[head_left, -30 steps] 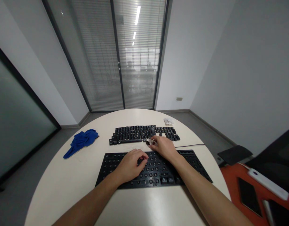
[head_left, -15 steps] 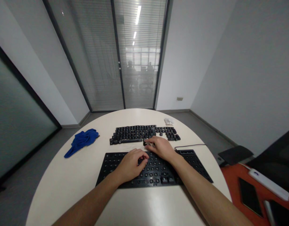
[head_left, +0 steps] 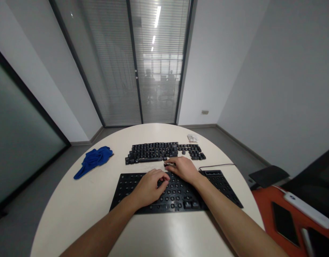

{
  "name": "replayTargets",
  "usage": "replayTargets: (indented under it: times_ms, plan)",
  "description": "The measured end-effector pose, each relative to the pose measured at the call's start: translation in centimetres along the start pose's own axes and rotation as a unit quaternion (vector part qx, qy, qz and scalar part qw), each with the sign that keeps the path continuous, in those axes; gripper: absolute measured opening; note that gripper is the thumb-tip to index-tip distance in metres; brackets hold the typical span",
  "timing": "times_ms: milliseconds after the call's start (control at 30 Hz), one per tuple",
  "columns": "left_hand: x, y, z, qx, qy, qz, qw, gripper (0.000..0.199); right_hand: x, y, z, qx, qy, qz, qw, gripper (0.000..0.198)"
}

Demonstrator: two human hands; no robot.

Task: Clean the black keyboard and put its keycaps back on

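A black keyboard base [head_left: 177, 196] with bare key sockets lies in front of me, two keycaps on its near edge. On its middle rests my left hand [head_left: 151, 189], fingers curled, thumb and index tips close together, with nothing visible between them. Above the base's far edge, my right hand [head_left: 182, 167] pinches a small black keycap [head_left: 166, 164], mostly covered by the fingers. Just beyond it, loose black keycaps [head_left: 151, 151] are laid out in keyboard order on the table [head_left: 73, 210]. A smaller group of keycaps [head_left: 197, 151] sits to their right.
A crumpled blue cloth [head_left: 94, 160] lies at the table's left. Small whitish pieces [head_left: 192, 138] sit at the far right. The keyboard cable [head_left: 218, 165] runs off the right edge. Beside the table, an orange seat [head_left: 268, 203] carries a power strip [head_left: 306, 208] and a phone [head_left: 284, 223].
My right hand has dipped slightly toward me, with the keycap now lower and more covered by the fingers. My left hand has stayed in place on the keyboard base.
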State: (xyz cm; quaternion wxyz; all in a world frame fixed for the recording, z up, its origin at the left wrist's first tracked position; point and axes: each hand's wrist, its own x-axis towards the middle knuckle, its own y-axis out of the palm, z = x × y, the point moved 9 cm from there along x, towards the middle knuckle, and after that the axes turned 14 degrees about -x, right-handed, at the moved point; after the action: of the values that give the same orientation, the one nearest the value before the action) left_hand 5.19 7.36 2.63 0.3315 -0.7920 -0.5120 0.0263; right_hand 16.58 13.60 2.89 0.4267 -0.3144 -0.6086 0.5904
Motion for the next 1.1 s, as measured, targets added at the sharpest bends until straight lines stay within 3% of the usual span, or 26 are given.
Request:
replayTargets:
  times_ms: [300, 500, 967, 1100]
  plan:
    - [0.0, 0.0, -0.1, -0.004, 0.000, 0.000, 1.000, 0.010, -0.4, -0.4, -0.5, -0.002, -0.006, -0.010, 1.000, 0.026]
    - [-0.1, 0.0, 0.0, -0.004, 0.000, 0.002, 1.000, 0.010, -0.4, 0.1, -1.7, -0.021, 0.025, 0.004, 0.999, 0.024]
    - [-0.1, 0.0, 0.0, -0.004, 0.004, 0.001, 1.000, 0.010, 0.2, 0.5, -1.3, 0.004, 0.015, 0.016, 1.000, 0.015]
    - [-0.1, 0.0, 0.1, -0.005, -0.001, 0.002, 1.000, 0.010, -0.3, -0.4, -2.3, 0.045, 0.013, -0.009, 0.999, 0.027]
